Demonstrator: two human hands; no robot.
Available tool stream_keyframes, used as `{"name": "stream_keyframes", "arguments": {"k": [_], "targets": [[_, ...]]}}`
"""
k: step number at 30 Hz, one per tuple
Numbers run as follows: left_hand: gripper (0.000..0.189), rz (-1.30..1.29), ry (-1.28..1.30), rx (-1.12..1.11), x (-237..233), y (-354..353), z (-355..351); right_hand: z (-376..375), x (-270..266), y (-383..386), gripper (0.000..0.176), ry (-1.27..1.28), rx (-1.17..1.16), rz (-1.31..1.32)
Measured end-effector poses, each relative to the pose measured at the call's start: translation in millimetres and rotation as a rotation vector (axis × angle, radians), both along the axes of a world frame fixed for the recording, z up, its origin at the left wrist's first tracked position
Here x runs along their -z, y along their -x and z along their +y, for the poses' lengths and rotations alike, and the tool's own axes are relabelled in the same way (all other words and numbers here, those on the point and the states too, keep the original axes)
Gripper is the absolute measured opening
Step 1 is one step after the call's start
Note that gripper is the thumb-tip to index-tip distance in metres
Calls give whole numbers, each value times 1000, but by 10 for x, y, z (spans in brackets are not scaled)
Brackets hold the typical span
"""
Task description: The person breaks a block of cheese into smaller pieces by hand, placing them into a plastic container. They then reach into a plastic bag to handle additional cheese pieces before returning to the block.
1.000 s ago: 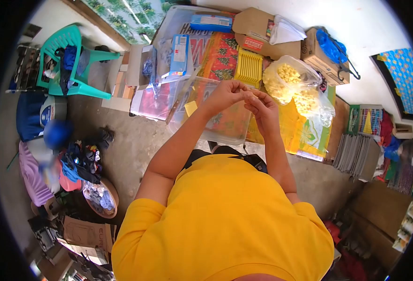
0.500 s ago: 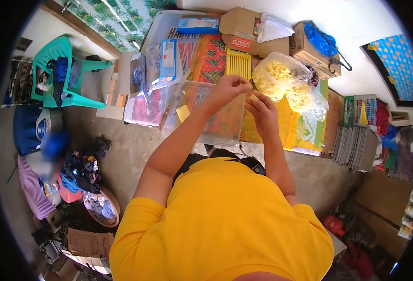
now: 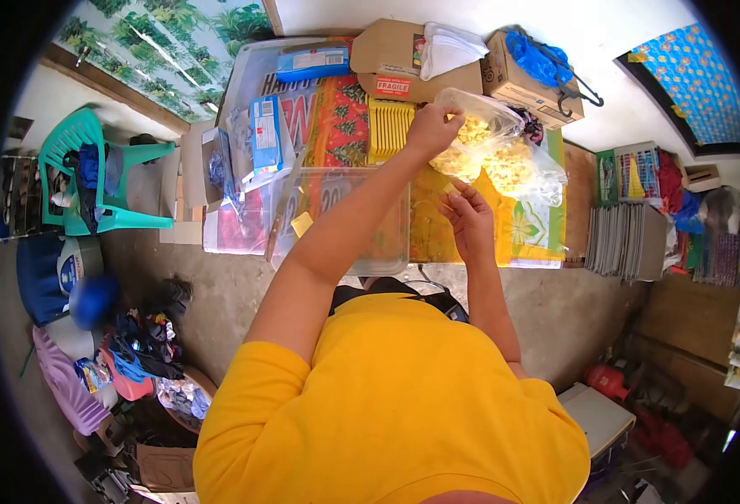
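My left hand [image 3: 434, 132] reaches over the table to the left edge of a clear plastic bag [image 3: 546, 172] filled with small pale-yellow pieces [image 3: 504, 164]. Its fingers are curled together, and whatever they may hold is hidden. My right hand [image 3: 472, 220] is lower and nearer to me, its fingertips pinching a small flat yellow piece [image 3: 450, 190]. Below my left forearm stands a clear plastic tub [image 3: 382, 252], with a yellow piece [image 3: 303, 224] at its left side. A yellow ridged stack [image 3: 389, 126] lies just left of my left hand.
Blue-and-white boxes [image 3: 266, 134] lie on the table's left part. An open cardboard box [image 3: 395, 55] and another carton [image 3: 525, 88] stand along the back. A green chair [image 3: 105, 181] is at the left, and a grey stack [image 3: 622, 239] stands off the table's right end.
My left hand has moved away from my right hand, forward to the bag's edge. My right hand keeps its pinch on the yellow piece. The whole view has shifted slightly.
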State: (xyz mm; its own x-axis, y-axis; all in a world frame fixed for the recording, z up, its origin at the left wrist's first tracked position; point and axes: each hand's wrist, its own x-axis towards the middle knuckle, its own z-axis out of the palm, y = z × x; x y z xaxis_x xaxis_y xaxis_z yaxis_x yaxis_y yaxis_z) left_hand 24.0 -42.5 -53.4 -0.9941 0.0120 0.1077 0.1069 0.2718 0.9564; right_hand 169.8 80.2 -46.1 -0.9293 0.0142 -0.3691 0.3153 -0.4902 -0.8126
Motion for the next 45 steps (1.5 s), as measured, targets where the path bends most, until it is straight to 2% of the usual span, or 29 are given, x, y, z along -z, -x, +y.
{"name": "stream_keyframes", "arguments": {"k": [3,6,9,12,15,16,19,21,26,30,37,40,43,45], "targets": [[31,46,71,-68,61,64,70,-21,8,29,27,-3,-11,-5],[34,33,264,-120,-9,90,160,-56,32,74,28,-7,-38,-13],[38,-45,309,-85,-95,84,203,-90,33,75,27,-11,-39,-20],[38,-4,244,-28,-97,45,179,-92,-1,70,27,7,-9,-5],[38,23,75,92,-26,-79,-14,-61,-61,71,27,-9,49,16],[37,4,-20,141,-130,-202,-136,-52,-107,72,27,-18,60,24],[36,-297,-130,280,-181,-509,-428,-40,-134,88,27,-46,57,41],[31,-367,-223,306,-272,-785,-560,-73,-111,91,26,-52,14,55],[22,-300,-398,306,-62,-1086,-751,-289,-133,90,26,-22,-151,78],[20,-319,-433,253,-132,-1204,-914,-414,-143,98,25,14,-233,87],[21,-426,-459,205,-196,-1226,-926,-366,-91,108,25,54,-199,61],[24,-340,-377,178,-243,-1067,-768,-250,-22,118,26,52,-103,53],[26,-122,-285,139,-42,-726,-487,-104,-4,124,26,40,-39,47],[28,-108,-102,61,-75,-508,-331,-34,-22,115,26,23,-5,46]]}}
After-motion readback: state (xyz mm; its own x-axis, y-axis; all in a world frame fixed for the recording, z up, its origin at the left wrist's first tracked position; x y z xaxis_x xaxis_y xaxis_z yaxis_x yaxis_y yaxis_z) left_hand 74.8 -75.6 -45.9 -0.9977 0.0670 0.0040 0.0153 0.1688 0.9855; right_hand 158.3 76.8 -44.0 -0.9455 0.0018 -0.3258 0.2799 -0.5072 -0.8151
